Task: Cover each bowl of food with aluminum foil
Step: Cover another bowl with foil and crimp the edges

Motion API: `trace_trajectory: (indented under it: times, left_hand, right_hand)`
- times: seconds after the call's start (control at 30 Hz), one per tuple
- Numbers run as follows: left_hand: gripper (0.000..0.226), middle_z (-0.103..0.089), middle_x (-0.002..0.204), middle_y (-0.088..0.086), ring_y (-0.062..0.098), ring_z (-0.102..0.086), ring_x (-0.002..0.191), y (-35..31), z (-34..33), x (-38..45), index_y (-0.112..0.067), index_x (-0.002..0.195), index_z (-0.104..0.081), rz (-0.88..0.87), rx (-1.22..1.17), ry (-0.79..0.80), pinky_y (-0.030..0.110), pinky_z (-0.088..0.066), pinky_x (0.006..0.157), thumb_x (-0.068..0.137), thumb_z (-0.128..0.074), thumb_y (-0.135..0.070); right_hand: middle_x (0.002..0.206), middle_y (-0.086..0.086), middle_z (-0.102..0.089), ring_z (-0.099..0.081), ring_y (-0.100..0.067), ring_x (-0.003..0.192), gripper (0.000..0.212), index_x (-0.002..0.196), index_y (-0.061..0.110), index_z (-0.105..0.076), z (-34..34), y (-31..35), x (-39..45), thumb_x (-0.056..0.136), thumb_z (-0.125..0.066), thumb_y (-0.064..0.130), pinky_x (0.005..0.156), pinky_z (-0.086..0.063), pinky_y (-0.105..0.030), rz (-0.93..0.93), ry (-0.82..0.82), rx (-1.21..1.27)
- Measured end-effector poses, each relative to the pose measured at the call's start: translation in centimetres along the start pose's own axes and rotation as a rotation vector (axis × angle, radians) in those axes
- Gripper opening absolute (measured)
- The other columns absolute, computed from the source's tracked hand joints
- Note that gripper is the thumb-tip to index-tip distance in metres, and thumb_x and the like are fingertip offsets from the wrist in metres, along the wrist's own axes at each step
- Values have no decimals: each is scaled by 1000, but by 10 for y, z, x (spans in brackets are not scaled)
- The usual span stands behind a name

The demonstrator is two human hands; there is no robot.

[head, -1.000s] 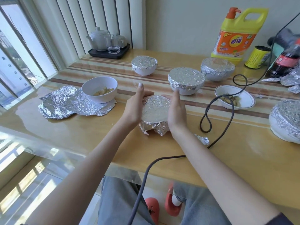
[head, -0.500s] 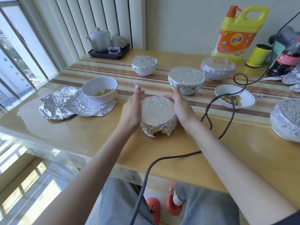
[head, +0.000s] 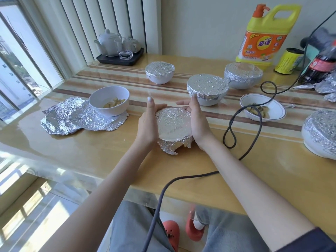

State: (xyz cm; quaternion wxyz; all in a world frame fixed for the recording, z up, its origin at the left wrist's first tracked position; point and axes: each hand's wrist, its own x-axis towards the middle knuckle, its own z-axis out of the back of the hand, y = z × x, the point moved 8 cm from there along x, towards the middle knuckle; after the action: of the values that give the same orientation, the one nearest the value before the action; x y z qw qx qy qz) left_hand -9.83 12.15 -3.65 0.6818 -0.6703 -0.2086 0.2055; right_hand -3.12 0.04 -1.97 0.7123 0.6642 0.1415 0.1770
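A bowl wrapped in aluminum foil (head: 174, 124) sits on the wooden table (head: 91, 151) in front of me. My left hand (head: 147, 124) and my right hand (head: 199, 122) cup its sides, fingers curling round the far rim, thumbs up. The foil skirt hangs ragged at the near side. To the left an uncovered white bowl (head: 112, 110) with food stands on a crumpled foil sheet (head: 72, 119). An uncovered small dish (head: 277, 108) with food is at right. Foil-covered bowls stand behind (head: 160, 71), (head: 207, 88), (head: 242, 74) and at the right edge (head: 320, 131).
A dark cable (head: 232, 128) loops across the table right of my hands and drops off the near edge. At the back are a tea tray (head: 120, 58), a yellow detergent jug (head: 263, 35), a yellow can (head: 289, 60), a cola bottle (head: 321, 64) and loose foil (head: 327, 86).
My hands slid from the bowl's sides toward its far rim, and the fingers now wrap round it. The bowl stays about where it was.
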Motion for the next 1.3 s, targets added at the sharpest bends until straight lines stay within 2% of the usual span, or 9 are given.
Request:
trace_trajectory:
  times: [0.13,0.27,0.43,0.67,0.8,0.87,1.0,1.13,1.3]
  left_hand:
    - [80,-67,121,0,15,-60,116,-3,2,-6,-34,110,-65,0,0,13,43,-42,108,66,-24,-87]
    - [92,-57,136,-7,5,-47,130,-18,10,1,-26,136,-53,-110,57,28,35,-27,114,71,-19,-83]
    - [74,-68,118,1,16,-63,113,-14,-7,2,-33,113,-64,-17,17,127,46,-43,107,77,-22,-82]
    - [72,-65,123,-2,15,-57,118,-6,4,-6,-30,111,-69,42,68,-64,39,-40,108,91,-16,-74]
    - [69,-63,126,1,16,-54,120,-7,7,-9,-27,112,-69,24,106,-119,34,-39,105,98,-13,-65]
    - [72,-64,125,1,17,-55,119,-9,7,-11,-28,112,-70,24,111,-130,38,-38,108,95,-12,-68]
    - [65,-67,114,-2,12,-59,109,-14,6,-16,-31,100,-69,20,110,-142,26,-45,93,100,-12,-61]
    - [61,-65,112,-1,14,-58,105,-19,5,-21,-29,101,-66,18,110,-157,20,-43,78,102,-11,-56]
    - [63,-69,106,3,17,-61,102,-17,1,-23,-28,92,-69,16,95,-207,26,-45,79,103,-13,-54]
  right_hand:
    - [124,-3,-62,-55,-14,118,70,120,25,-59,6,3,0,85,-19,71,106,-38,-41,-20,28,19]
    - [128,2,-58,-52,-9,120,58,130,16,-54,36,-8,-16,102,-18,51,86,-34,-17,-19,-301,173]
    - [127,2,-59,-52,-19,121,60,114,28,-65,6,-20,-28,94,-20,61,106,-39,-41,-131,-329,177]
    - [109,-5,-69,-62,-24,106,68,94,26,-73,4,-20,-23,84,-24,72,96,-49,-44,-188,-278,250]
    - [123,-23,-60,-56,-40,116,129,126,8,-58,-2,-27,-17,48,-24,105,99,-43,-58,-220,-171,138]
    - [121,-37,-48,-48,-52,113,138,123,-10,-44,-4,-22,-16,48,-23,105,93,-40,-68,-163,-115,79]
    - [123,-32,-55,-52,-48,114,128,126,-7,-50,4,-15,-17,59,-18,98,97,-42,-62,-152,-138,66]
    - [110,5,-65,-61,-10,107,69,119,16,-62,23,-12,-29,98,-16,62,84,-42,-22,-115,-275,181]
    - [130,3,-56,-49,-13,120,59,121,21,-65,11,-26,-34,101,-21,55,104,-37,-31,-156,-378,303]
